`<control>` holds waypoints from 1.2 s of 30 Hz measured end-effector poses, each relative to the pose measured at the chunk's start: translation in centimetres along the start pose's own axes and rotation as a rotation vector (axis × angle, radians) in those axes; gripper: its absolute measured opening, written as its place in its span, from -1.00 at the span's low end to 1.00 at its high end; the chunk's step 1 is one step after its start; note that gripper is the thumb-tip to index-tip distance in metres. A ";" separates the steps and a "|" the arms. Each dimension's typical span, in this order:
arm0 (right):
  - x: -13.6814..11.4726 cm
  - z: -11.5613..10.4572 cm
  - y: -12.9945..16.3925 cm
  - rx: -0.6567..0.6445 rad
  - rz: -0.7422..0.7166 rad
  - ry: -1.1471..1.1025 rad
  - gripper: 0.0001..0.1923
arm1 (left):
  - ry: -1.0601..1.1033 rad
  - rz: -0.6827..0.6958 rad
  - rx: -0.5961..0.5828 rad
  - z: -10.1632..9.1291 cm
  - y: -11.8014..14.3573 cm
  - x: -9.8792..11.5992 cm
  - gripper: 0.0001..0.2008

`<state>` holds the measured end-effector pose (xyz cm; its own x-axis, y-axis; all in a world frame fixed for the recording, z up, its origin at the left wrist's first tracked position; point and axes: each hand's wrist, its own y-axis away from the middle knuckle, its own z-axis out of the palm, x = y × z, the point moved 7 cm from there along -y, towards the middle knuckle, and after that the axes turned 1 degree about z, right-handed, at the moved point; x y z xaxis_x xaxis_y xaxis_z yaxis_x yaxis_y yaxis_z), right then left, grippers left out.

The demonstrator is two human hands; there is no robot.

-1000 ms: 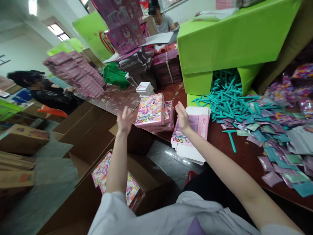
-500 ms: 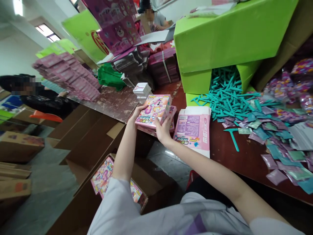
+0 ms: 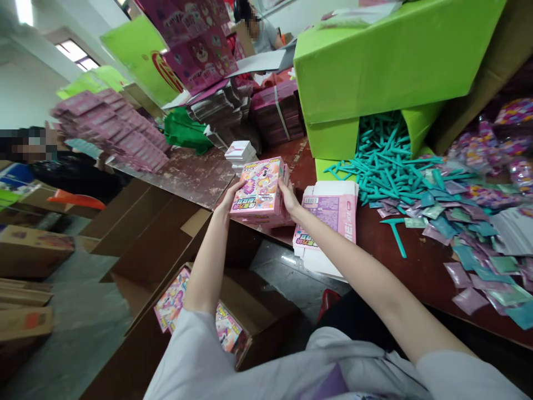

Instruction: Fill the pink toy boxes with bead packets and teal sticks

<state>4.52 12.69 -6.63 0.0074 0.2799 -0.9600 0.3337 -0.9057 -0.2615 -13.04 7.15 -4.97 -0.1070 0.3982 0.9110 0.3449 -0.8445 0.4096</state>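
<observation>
A pink printed toy box (image 3: 259, 186) is gripped at its two sides near the table's front edge. My left hand (image 3: 231, 195) holds its left side, with the fingertips partly hidden. My right hand (image 3: 290, 201) presses along the right side, fingers pointing up. Beneath it, another pink box (image 3: 277, 219) shows only in part. Just right of my right hand, flat pink cartons (image 3: 318, 208) lie partly over the table edge, under my forearm. Behind the held box stands a small stack of white cards (image 3: 240, 152).
Teal hammer-shaped tools (image 3: 387, 161) spill from a green carton (image 3: 387, 72). Small sachets (image 3: 478, 261) cover the table's right side. A brown carton (image 3: 254, 294) holding printed boxes stands below my left arm. Pink boxes (image 3: 112, 128) are stacked at far left, near a co-worker (image 3: 70, 172).
My right hand has slid from the box's front corner up along its right side. The held box now sits squarely above the lower one. The flat cartons have shifted slightly.
</observation>
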 end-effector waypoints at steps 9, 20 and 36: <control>3.8 -18.7 14.0 0.332 0.338 0.543 -0.30 | -0.204 1.147 0.921 0.4 19.6 4.1 -0.62; -1.7 -24.2 16.6 0.382 0.287 -0.093 -0.58 | -0.257 0.624 0.289 19.2 18.4 -4.4 -0.51; 1.6 -32.1 34.4 0.302 0.691 -0.426 -0.61 | 0.080 0.115 -0.350 33.9 19.9 -16.5 -0.63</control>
<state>46.27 -7.77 -13.89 -0.2578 -0.4527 -0.8536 0.1192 -0.8916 0.4369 27.23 -4.07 -13.45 -0.1636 0.2761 0.9471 0.0204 -0.9589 0.2831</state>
